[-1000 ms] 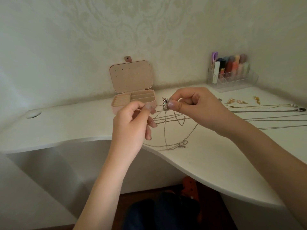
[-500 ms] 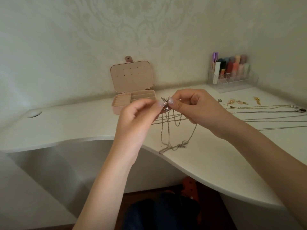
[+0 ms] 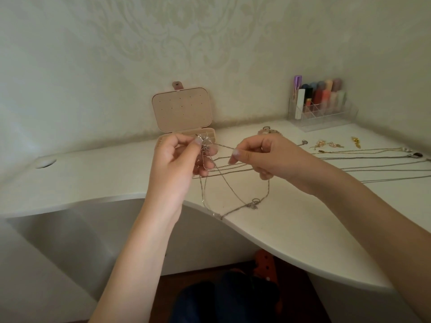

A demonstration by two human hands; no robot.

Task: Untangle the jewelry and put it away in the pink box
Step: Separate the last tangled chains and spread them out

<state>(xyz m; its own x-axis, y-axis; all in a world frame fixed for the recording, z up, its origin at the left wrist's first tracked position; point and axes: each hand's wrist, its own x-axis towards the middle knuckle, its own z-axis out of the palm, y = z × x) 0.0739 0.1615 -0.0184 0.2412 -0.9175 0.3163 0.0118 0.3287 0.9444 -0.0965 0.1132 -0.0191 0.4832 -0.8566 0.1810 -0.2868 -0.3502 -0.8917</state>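
Note:
My left hand (image 3: 179, 159) pinches the silver pendant (image 3: 205, 141) of a tangled thin chain (image 3: 229, 190), just in front of the open pink box (image 3: 182, 109). To its right, my right hand (image 3: 263, 155) pinches a strand of the same chain between thumb and forefinger. The chain's loops hang down from both hands, and its clasp end (image 3: 254, 203) lies on the white desk (image 3: 291, 217). The box stands at the back with its lid upright against the wall; my left hand hides part of its tray.
Several straightened chains (image 3: 363, 159) lie across the desk at right, with gold earrings (image 3: 328, 144) and a small pendant (image 3: 355, 141) behind them. A clear organiser of lipsticks (image 3: 319, 101) stands in the back right corner. The desk's curved front edge runs below the hands.
The pendant has passed from my right fingers to my left. My hands have drawn apart, my right moving rightward along a strand, and the chain loops have spread wider over the desk.

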